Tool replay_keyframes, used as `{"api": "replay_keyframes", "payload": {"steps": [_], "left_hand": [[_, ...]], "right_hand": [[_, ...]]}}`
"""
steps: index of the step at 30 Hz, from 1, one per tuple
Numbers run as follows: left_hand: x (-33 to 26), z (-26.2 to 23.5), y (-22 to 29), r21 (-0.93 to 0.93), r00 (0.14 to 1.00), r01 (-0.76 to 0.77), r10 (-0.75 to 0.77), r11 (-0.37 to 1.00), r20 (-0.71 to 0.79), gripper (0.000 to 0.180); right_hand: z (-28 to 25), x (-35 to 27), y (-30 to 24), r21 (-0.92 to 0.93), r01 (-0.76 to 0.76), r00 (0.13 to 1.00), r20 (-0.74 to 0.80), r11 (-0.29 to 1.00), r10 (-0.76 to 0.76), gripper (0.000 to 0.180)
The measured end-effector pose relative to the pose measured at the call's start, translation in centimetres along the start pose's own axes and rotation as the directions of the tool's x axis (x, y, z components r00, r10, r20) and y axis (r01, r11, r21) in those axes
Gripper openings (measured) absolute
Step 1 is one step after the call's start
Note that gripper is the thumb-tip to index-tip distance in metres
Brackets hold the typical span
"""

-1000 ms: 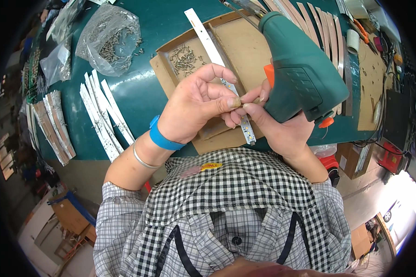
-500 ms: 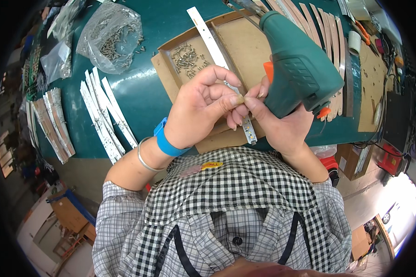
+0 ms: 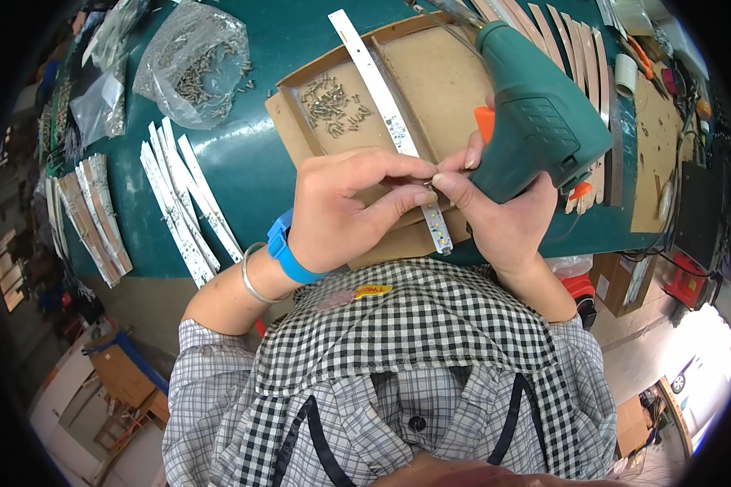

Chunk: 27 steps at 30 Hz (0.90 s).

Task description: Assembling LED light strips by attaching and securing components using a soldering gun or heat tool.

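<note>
My right hand (image 3: 503, 219) grips a green power screwdriver (image 3: 536, 114) with an orange trigger, its body pointing up and away. My left hand (image 3: 345, 207), with a blue wristband and a metal bangle, pinches a small screw (image 3: 427, 183) between thumb and forefinger right against my right fingertips. Under both hands a long white light strip (image 3: 382, 89) lies across a shallow cardboard tray (image 3: 300, 134). A heap of loose screws (image 3: 331, 101) lies in the tray's left part.
A clear bag of screws (image 3: 191, 65) sits at the far left of the teal table (image 3: 252, 178). Several white strips (image 3: 187, 203) lie fanned to my left, and brown-backed strips (image 3: 89, 215) beyond. More strips (image 3: 577, 49), tape and tools crowd the right.
Both hands have shifted slightly, staying together over the strip. My left fingers now pinch the screw nearer the right fingertips; the screwdriver has tilted a little.
</note>
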State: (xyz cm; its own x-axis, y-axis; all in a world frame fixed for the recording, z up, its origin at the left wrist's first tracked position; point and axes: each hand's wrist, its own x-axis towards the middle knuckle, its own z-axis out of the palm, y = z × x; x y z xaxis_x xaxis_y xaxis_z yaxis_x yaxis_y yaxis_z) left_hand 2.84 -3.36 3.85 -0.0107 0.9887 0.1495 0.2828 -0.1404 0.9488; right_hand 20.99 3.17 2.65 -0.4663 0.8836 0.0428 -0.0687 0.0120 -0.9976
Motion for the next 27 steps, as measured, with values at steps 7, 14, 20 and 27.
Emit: {"api": "replay_keyframes", "payload": {"steps": [7,14,20,27], "left_hand": [[0.1,-0.8,0.2,0.043,1.000,0.010,-0.009,0.999,-0.018,0.015],[2.0,-2.6,-3.2,0.261,0.968,0.214,-0.167,0.941,-0.189,0.013],[2.5,-2.6,-4.3,0.345,0.975,0.191,-0.136,0.919,-0.177,0.014],[2.5,-2.5,-4.2,0.366,0.978,0.176,-0.120,0.914,-0.170,0.014]], "right_hand": [[0.2,0.0,0.3,0.050,-0.003,1.000,-0.022,0.999,0.004,0.070],[-0.5,-0.4,0.6,0.039,-0.066,0.996,-0.061,0.997,0.068,0.057],[-0.7,-0.9,0.8,-0.029,-0.086,0.996,-0.043,0.996,0.084,0.035],[-0.2,-0.8,0.7,0.051,-0.108,0.987,-0.116,0.993,0.113,0.018]]}}
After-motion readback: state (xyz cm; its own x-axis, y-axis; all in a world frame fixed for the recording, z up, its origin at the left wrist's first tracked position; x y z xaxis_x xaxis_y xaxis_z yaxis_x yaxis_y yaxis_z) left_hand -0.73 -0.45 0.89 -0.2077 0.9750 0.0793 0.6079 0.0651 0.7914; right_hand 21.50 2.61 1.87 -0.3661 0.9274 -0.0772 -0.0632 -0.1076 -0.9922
